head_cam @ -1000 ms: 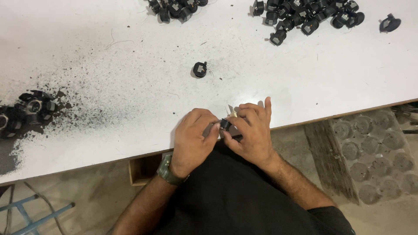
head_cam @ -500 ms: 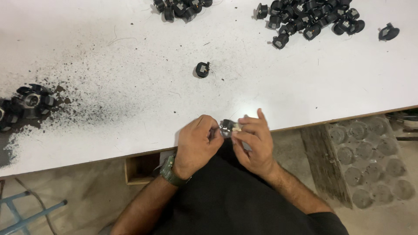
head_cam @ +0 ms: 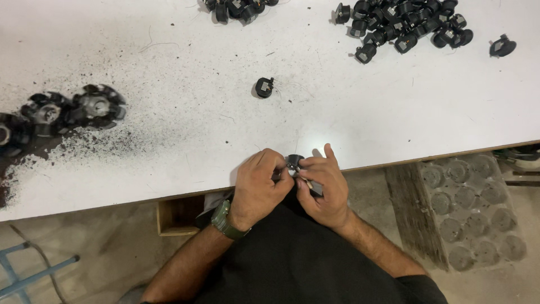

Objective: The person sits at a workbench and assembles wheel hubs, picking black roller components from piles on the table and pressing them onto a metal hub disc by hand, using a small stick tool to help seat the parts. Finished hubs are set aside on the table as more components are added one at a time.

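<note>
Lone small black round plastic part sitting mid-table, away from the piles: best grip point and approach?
Take the lone small black round plastic part across its rounded body, coming from above. It sits alone on the white table with free space all round; a small tab juts at its upper right, so pinch across the plain sides.

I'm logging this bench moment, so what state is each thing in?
Left hand: closed on the small black part.
Right hand: pinching the same part.
Lone black part: lying apart on the white table.
Pile of black parts: heaped, untouched.
Dark grit: scattered.
</note>
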